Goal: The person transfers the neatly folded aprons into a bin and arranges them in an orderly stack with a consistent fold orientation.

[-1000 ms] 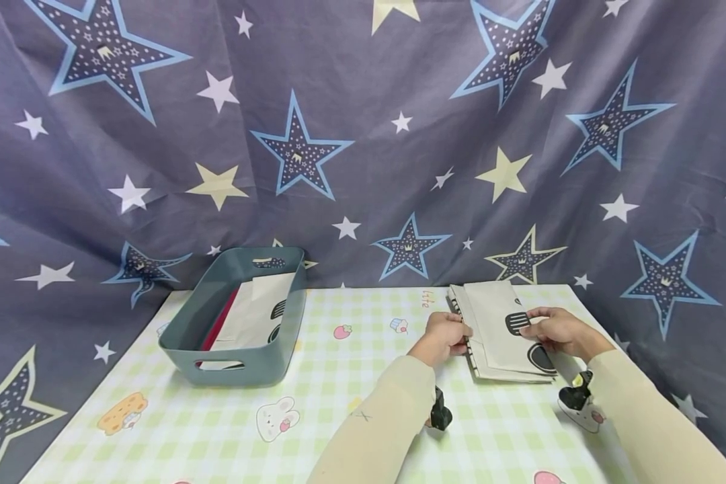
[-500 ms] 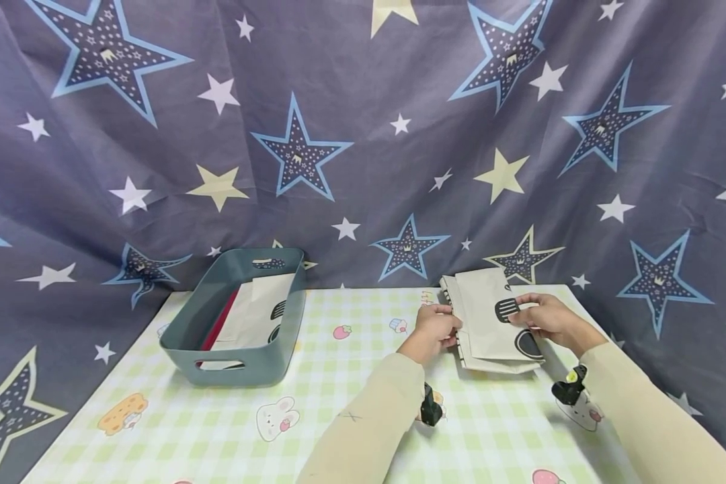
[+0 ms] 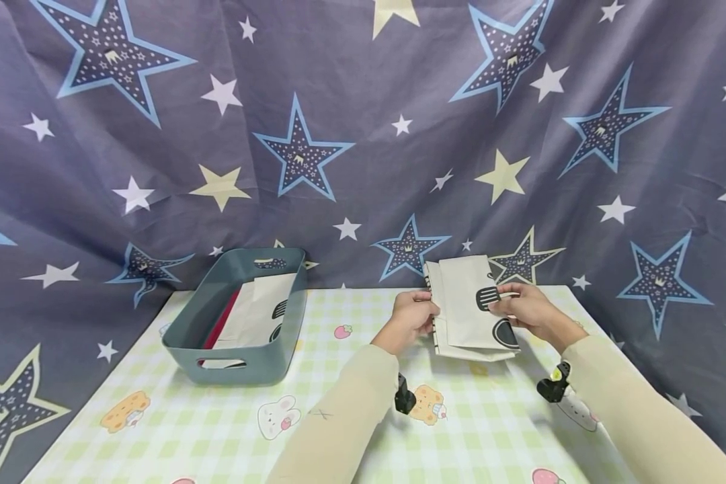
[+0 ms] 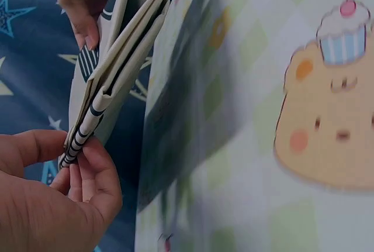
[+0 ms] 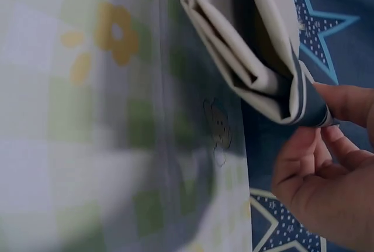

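Both hands hold a folded cream cloth printed with a black spatula and other dark shapes. It is raised off the table, and its shadow falls on the tablecloth in the left wrist view. My left hand pinches the striped edge on the left, thumb and fingers on either side of the folded cloth. On the opposite side, my right hand grips the edge beside the spatula print. The right wrist view shows the thumb and fingers of the right hand pinching a dark-banded corner, with several stacked layers visible.
A blue-grey plastic basket with cut-out handles stands at the left of the table. Inside lie a similar cream cloth and something red. Behind the green-checked tablecloth hangs a dark star-patterned curtain.
Both hands have lifted the folded cloth from the right side of the table and carried it to the left. The basket and its contents have stayed in place.
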A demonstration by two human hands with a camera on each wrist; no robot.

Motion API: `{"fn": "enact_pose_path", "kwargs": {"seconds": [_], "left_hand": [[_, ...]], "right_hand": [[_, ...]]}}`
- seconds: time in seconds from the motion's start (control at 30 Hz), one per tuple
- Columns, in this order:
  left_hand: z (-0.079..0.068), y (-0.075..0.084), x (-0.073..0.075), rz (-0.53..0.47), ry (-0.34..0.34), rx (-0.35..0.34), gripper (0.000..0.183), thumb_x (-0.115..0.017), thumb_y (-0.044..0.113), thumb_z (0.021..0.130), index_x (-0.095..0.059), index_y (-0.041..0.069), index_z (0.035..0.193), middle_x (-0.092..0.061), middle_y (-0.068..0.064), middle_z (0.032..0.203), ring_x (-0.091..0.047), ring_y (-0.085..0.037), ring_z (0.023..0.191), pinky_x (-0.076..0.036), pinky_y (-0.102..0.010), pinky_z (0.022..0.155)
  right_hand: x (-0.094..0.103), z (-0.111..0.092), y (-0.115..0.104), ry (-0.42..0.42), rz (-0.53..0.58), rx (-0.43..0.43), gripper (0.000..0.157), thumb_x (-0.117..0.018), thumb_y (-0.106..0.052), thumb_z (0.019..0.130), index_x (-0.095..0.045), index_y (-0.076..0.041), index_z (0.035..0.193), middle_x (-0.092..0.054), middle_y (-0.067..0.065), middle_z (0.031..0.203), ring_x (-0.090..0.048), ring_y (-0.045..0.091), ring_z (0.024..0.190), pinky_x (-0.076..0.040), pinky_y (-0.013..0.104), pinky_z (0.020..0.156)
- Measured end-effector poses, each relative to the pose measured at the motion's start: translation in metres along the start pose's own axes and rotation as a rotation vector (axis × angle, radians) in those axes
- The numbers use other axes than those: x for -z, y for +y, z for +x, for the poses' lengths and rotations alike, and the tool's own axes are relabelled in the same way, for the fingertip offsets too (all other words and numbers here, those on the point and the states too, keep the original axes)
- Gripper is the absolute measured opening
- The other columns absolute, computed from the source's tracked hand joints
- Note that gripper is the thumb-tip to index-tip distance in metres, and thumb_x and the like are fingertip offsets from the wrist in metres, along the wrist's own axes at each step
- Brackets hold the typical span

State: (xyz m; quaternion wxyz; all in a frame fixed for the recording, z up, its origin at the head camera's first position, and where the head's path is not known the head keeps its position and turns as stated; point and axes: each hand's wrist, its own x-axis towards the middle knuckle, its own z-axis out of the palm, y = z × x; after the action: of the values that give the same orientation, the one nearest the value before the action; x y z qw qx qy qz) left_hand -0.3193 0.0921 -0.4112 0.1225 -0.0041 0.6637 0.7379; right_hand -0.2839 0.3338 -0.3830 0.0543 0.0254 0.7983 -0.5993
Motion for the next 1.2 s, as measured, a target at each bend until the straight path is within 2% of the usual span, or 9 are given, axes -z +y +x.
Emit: {"fn": "enact_pose_path", "kwargs": {"seconds": [0.1,0.3,0.53,0.7,0.9,1.07,1.2], "left_hand": [[0.0,0.006,0.009,0.006,-0.005,-0.015,0.042,-0.066,-0.01,0.082,-0.065,-0.001,0.122,-0.059,-0.004,0.085,-0.053,-0.014,0.064,-0.051,-0.029,0.06],[-0.003,0.017,0.027,0.031,-0.016,-0.051,0.042,-0.066,-0.008,0.083,-0.063,-0.002,0.124,-0.06,-0.007,0.094,-0.055,-0.016,0.069,-0.052,-0.027,0.06],[-0.007,0.024,0.051,0.077,-0.017,-0.086,0.041,-0.066,-0.005,0.085,-0.063,-0.002,0.126,-0.065,-0.012,0.106,-0.059,-0.018,0.076,-0.054,-0.031,0.066],[-0.015,0.035,0.066,0.115,-0.024,-0.095,0.045,-0.066,-0.004,0.086,-0.061,-0.001,0.131,-0.069,-0.012,0.113,-0.06,-0.017,0.074,-0.053,-0.029,0.064],[-0.027,0.051,0.081,0.168,-0.019,-0.1,0.044,-0.067,-0.003,0.088,-0.061,0.001,0.131,-0.069,-0.011,0.113,-0.064,-0.018,0.077,-0.054,-0.03,0.064],[-0.032,0.054,0.096,0.191,-0.019,-0.096,0.044,-0.066,-0.003,0.089,-0.061,0.001,0.132,-0.064,-0.013,0.116,-0.061,-0.019,0.077,-0.054,-0.032,0.064],[-0.036,0.054,0.109,0.207,-0.004,-0.106,0.043,-0.067,-0.002,0.089,-0.062,0.001,0.132,-0.063,-0.013,0.118,-0.061,-0.019,0.078,-0.055,-0.031,0.065]], "right_hand": [[-0.007,0.001,-0.006,0.001,0.012,0.013,0.046,-0.067,-0.004,0.094,-0.042,0.005,0.132,-0.064,-0.008,0.09,-0.059,0.003,0.077,-0.049,0.023,0.065],[-0.021,0.005,-0.013,0.035,0.015,0.039,0.056,-0.068,-0.005,0.094,-0.04,0.008,0.14,-0.061,-0.003,0.1,-0.059,0.004,0.079,-0.05,0.022,0.065],[-0.043,0.007,-0.021,0.067,-0.008,0.083,0.059,-0.069,-0.005,0.095,-0.042,0.01,0.144,-0.06,0.004,0.106,-0.061,0.007,0.085,-0.053,0.025,0.072],[-0.056,0.007,-0.028,0.081,-0.007,0.098,0.058,-0.07,-0.004,0.094,-0.043,0.01,0.144,-0.059,0.005,0.105,-0.06,0.007,0.084,-0.052,0.025,0.071],[-0.07,0.005,-0.038,0.091,0.008,0.125,0.055,-0.071,-0.003,0.093,-0.047,0.01,0.141,-0.059,0.004,0.102,-0.061,0.007,0.08,-0.051,0.023,0.066],[-0.083,0.005,-0.043,0.091,0.023,0.135,0.051,-0.072,-0.001,0.092,-0.05,0.01,0.136,-0.061,0.004,0.1,-0.061,0.007,0.078,-0.051,0.022,0.062],[-0.094,0.004,-0.046,0.074,0.029,0.137,0.054,-0.073,-0.002,0.092,-0.049,0.009,0.139,-0.062,0.004,0.099,-0.061,0.007,0.077,-0.05,0.022,0.062]]}}
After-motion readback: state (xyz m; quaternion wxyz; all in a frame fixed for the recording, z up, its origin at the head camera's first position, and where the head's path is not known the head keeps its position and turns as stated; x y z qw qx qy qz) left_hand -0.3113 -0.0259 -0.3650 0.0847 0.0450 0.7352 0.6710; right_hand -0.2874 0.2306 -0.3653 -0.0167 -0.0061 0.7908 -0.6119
